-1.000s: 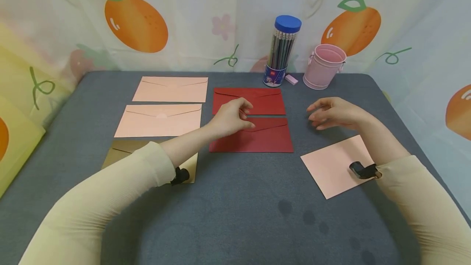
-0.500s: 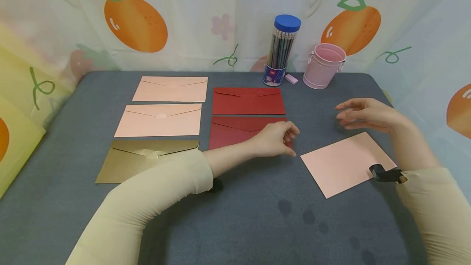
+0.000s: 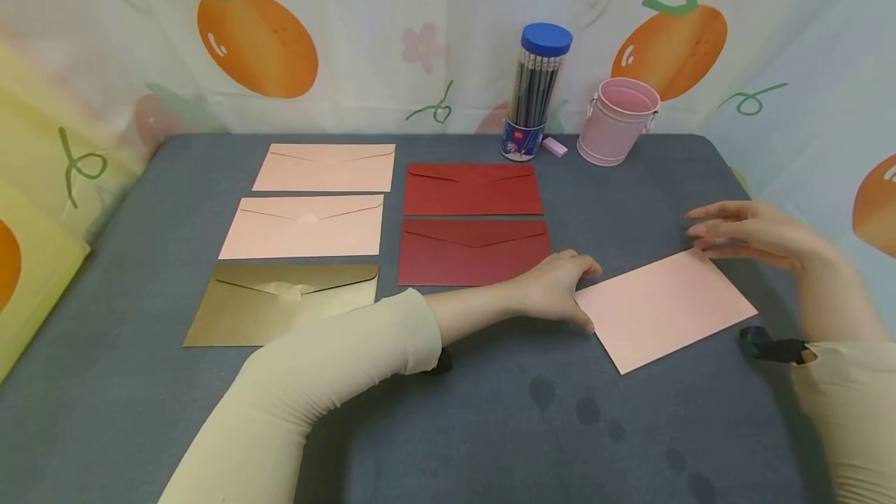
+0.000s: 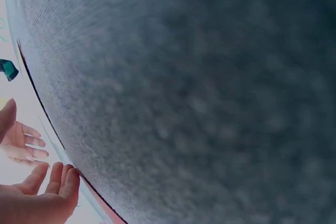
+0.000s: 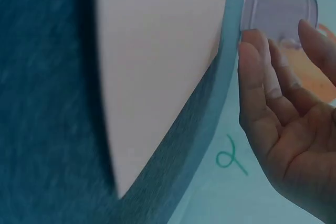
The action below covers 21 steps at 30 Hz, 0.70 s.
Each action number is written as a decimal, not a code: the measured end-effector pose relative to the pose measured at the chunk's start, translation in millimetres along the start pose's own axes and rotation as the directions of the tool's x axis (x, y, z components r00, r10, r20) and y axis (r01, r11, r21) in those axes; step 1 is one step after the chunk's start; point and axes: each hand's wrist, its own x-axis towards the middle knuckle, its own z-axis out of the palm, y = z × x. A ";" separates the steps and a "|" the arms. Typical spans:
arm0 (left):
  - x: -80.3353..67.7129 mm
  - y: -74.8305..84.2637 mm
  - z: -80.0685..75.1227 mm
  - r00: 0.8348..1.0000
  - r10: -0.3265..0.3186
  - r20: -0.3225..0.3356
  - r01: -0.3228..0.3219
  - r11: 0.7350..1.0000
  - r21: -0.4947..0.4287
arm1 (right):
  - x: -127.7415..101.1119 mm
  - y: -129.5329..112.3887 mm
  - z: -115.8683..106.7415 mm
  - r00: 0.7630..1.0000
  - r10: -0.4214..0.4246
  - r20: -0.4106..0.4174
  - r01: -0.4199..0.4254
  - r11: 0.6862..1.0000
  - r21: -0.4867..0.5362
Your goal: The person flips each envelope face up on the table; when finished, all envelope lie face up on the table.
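Pink envelope (image 3: 665, 308): lies flat and askew on the grey worktop (image 3: 448, 411), right of the sorted rows, plain side up.
Left hand (image 3: 560, 286): grip touches the envelope's near-left corner, fingers loosely bent, nothing lifted.
Right hand (image 3: 756, 233): hovers just beyond the far-right corner, grip open, fingers straight, holding nothing.
Good practice: likely best to press the corner lightly and slide or pinch the edge, keeping the paper uncreased.
Neighbours: dark red envelope (image 3: 472, 253) just left; gold envelope (image 3: 280, 303) further left.

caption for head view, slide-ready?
Left hand touches a pink envelope lying apart from five sorted envelopes; right hand hovers open.
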 end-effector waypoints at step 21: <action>1.6 1.1 8.2 0.998 -0.068 0.007 0.067 0.992 0.104 | -13.5 27.7 -14.0 0.987 0.162 0.022 -0.159 0.984 -0.080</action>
